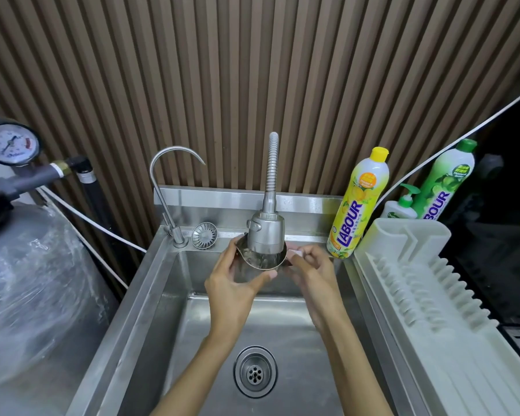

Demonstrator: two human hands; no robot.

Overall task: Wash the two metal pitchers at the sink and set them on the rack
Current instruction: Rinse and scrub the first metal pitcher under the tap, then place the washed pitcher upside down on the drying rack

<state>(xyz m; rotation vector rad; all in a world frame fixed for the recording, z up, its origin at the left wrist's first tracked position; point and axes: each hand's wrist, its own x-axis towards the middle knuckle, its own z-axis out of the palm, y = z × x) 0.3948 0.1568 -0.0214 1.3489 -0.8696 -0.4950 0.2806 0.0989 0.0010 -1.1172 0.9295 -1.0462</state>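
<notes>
Left grip [233,285] cups pitcher [248,271], clear of sink [159,298] walls.

Left forearm [192,370] and right forearm [351,355], both bare, reach forward and converge. Left hand [237,283] cups the pitcher [251,273], thumb across its near wall. Right hand [311,270] grips its opposite side, fingers curled.

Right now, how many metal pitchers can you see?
1. The metal pitcher is held by the left hand and right hand under the spray faucet, above the sink. The second is not in view; it may be hidden.
</notes>
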